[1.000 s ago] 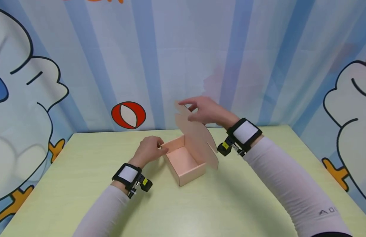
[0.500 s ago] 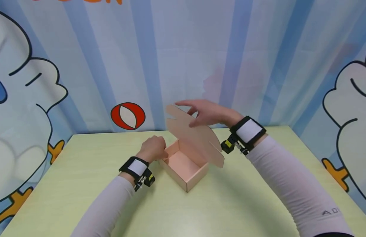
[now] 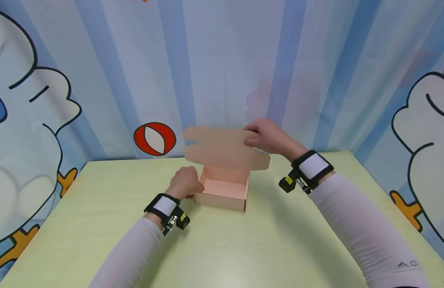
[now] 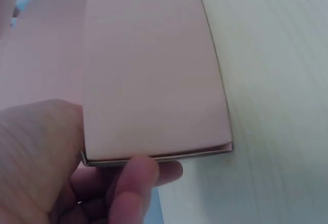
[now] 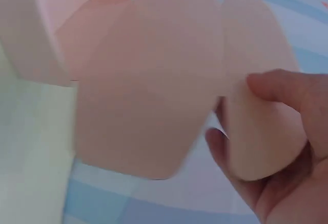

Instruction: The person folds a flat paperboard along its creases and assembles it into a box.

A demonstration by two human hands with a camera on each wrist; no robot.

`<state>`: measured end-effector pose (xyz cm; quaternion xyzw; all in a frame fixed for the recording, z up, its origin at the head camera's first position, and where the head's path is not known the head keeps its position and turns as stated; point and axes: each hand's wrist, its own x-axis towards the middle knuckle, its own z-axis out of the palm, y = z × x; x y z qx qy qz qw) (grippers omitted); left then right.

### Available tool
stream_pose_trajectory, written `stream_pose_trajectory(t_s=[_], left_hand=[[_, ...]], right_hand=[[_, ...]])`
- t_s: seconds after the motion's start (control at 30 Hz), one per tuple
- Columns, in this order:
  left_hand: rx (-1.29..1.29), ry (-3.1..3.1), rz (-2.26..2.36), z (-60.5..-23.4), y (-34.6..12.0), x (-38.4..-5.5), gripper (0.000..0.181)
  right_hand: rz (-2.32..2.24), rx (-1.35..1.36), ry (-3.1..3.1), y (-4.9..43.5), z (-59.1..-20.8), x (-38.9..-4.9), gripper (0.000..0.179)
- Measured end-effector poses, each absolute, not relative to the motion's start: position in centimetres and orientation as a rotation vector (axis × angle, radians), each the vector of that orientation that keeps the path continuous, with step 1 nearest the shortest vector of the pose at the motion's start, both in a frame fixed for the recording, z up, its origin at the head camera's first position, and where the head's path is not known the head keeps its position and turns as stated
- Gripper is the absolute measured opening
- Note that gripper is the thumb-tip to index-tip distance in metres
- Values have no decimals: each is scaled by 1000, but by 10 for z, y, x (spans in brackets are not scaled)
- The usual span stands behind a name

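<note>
On the table [image 3: 214, 252], the left hand [image 3: 184, 183] seems to grip the open mailer box [image 3: 221, 201] by its near left corner, partly blocking that side. Beyond, the right hand [image 3: 267, 138] pinches the right end of the raised lid [image 3: 225, 157]'s tuck flap [image 3: 218, 135]; one-sided pulling could crease it. A striped curtain [image 3: 225, 80] hangs behind.

Plain pink box [image 3: 222, 201] on a pale yellow-green table [image 3: 222, 256]
From the box, a tan-pink lid [image 3: 222, 146] at twelve o'clock; beyond it, a backdrop [image 3: 225, 68] striped in lighter and deeper blue; a red-and-white ball print [image 3: 154, 139], black-outlined, at ten; orange printed feet [image 3: 68, 181] at nine and three; lilac-white sleeves [image 3: 128, 254] at eight and past three; black wristbands [image 3: 165, 205] with white panels.
</note>
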<state>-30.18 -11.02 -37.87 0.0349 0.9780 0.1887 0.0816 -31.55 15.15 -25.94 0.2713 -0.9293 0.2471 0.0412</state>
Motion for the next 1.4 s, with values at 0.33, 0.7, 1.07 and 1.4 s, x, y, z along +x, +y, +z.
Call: stream_pose_trajectory(t_s=[0.33,0.7,1.07,1.4], left_hand=[[51,2912,740,-386,-112,-292,31],[98,2840,870,-385,-117,-282,37],[198,2577,1294,-395,-135,-281,48],[244,2587,1400,-403,-118,-287,48]], right_hand=[[1171,459,-2666,179,-308,-321,36],[1311,189,-2705,192,-349,-296,45],[1722,169,-2755,164,-397,-277,50],[1704,225,-2791,167,-395,-287,47]])
